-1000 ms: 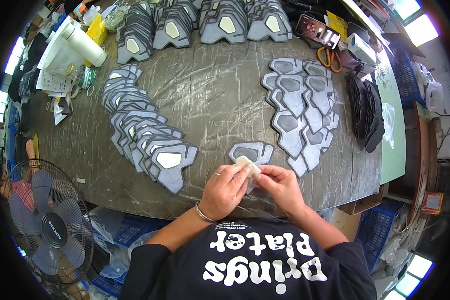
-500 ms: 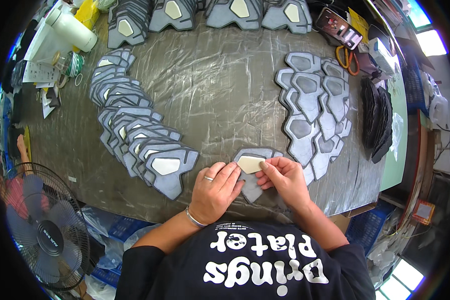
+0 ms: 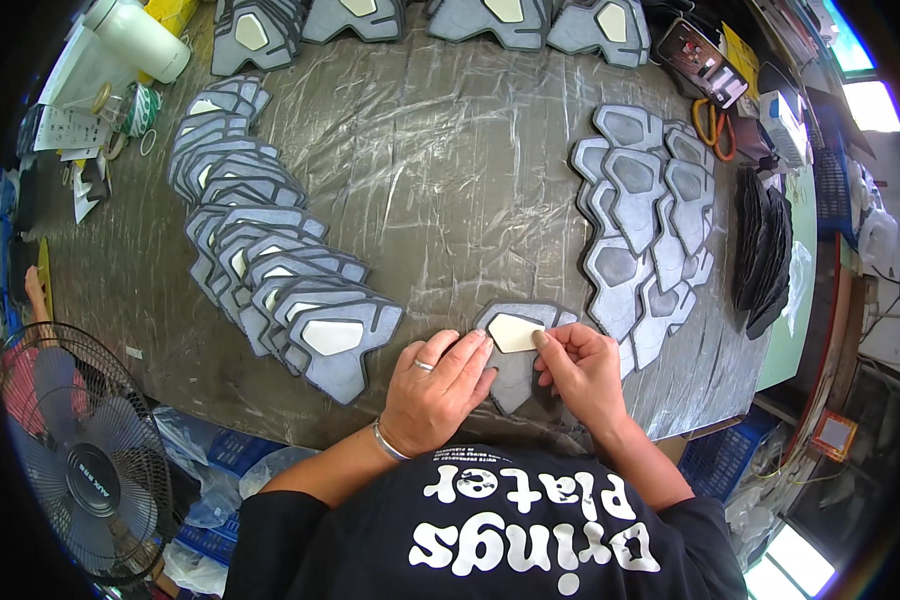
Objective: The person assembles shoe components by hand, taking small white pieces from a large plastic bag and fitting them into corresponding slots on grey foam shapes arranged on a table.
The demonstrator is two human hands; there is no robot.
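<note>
A grey shaped foam piece [image 3: 518,378] lies flat near the table's front edge. A cream insert [image 3: 515,333] sits in its centre. My left hand [image 3: 436,392], with a ring and a bracelet, rests on the piece's left side, fingertips at the insert's left edge. My right hand [image 3: 582,374] presses on the right side, thumb and forefinger touching the insert's right edge. To the left a fanned row of finished grey pieces with cream inserts [image 3: 270,280] overlaps toward me. On the right lies a pile of grey pieces without inserts [image 3: 642,220].
The table is covered with wrinkled plastic sheet [image 3: 440,170]. More grey pieces [image 3: 430,20] line the far edge. A white jug [image 3: 135,38] and tape rolls [image 3: 135,110] stand far left, scissors [image 3: 715,128] and black pieces [image 3: 765,250] at right. A floor fan [image 3: 80,460] stands lower left.
The cream insert has gone from being held between both hands above the grey piece to lying pressed into its centre. Both hands now flatten onto the piece.
</note>
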